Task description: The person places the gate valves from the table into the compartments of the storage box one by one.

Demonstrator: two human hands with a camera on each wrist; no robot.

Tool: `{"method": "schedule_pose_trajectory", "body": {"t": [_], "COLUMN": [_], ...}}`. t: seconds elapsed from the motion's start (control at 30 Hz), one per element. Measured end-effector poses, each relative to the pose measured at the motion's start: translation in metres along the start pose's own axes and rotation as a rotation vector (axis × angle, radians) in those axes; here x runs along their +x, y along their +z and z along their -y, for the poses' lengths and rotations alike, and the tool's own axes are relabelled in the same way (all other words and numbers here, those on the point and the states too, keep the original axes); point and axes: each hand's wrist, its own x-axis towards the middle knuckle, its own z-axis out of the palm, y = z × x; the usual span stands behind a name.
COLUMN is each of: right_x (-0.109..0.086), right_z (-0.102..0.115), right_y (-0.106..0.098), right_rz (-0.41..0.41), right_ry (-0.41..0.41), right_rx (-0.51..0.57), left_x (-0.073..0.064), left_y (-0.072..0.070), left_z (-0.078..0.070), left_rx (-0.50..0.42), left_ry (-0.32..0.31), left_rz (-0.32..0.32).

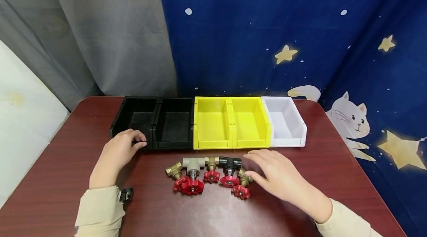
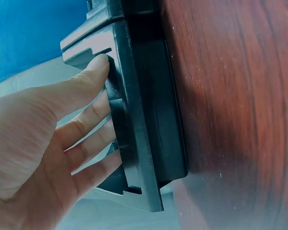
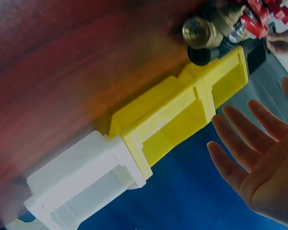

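Observation:
At the front wall of the leftmost black bin, my left hand grips the rim. In the left wrist view its thumb lies against the black bin's rim, and the other fingers reach behind it, tips hidden. My right hand is held with fingers extended, palm down, beside a row of valves with red handwheels. That row has a brass valve at the left, a grey valve, another brass valve, a black valve and a brass valve nearest the right hand.
Right of the leftmost bin stand a second black bin, two yellow bins and a white bin, side by side. They stand on a reddish-brown table. Behind it hang a grey curtain and a blue star-patterned curtain.

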Motion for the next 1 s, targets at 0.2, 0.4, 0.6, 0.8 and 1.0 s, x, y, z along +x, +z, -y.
{"method": "schedule_pose_trajectory", "body": {"t": [0.2, 0.4, 0.6, 0.8, 1.0], "right_x": [-0.009, -0.016, -0.016, -0.012, -0.009], "right_z": [0.009, 0.019, 0.026, 0.033, 0.035], "right_y": [0.007, 0.014, 0.023, 0.034, 0.045], "right_rz": [0.036, 0.115, 0.161, 0.194, 0.180], "right_ry": [0.002, 0.077, 0.144, 0.205, 0.206], "right_rx": [0.010, 0.010, -0.015, -0.009, -0.026], "left_x": [0.001, 0.001, 0.000, -0.001, 0.000], "left_y": [-0.003, -0.002, 0.000, 0.000, 0.001], "left_z": [0.001, -0.001, -0.001, 0.001, 0.002], "left_rx": [0.007, 0.004, -0.009, -0.007, -0.015], "left_ry": [-0.004, -0.022, -0.044, -0.061, -0.066], "left_rz": [0.008, 0.026, 0.038, 0.043, 0.041]}}
